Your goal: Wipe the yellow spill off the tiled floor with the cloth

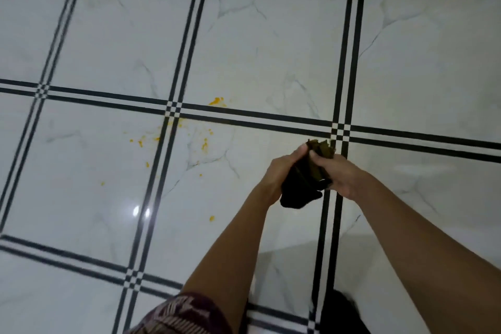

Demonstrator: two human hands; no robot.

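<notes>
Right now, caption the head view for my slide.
Left hand and right hand bunch a dark cloth over the tiled floor; yellow spill unwiped.

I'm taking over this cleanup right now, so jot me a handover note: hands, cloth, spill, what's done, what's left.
Hands: left hand and right hand both grip the dark cloth, bunched between them, apparently off the tiled floor.
Spill: the yellow spill lies as scattered spots left of the hands, around the striped tile joint.
Done: cloth in hand; its top end looks stained.
Left: wipe every spot.
</notes>
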